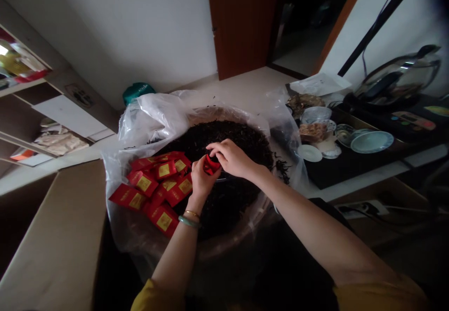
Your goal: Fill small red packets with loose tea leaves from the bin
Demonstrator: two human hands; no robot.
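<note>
My left hand (201,178) is closed around a small red packet (211,165), its mouth facing up. Over that mouth, the fingers of my right hand (229,157) are curled together and touch the packet. Dark bits show under the fingertips, but what they pinch is hidden. Both hands are above a wide round basket lined with a clear plastic bag (150,119). Dark dried tea leaves (228,203) fill the basket. Several red packets with gold labels (164,220) lie in a heap on the leaves, left of my left hand.
An open cardboard box (70,227) stands at the left, below a shelf unit (66,91). On the right, a dark table (326,175) carries small dishes (372,141), bags and a glass kettle (396,79). A power strip (361,209) with cables is underneath. Behind is a brown door (242,25).
</note>
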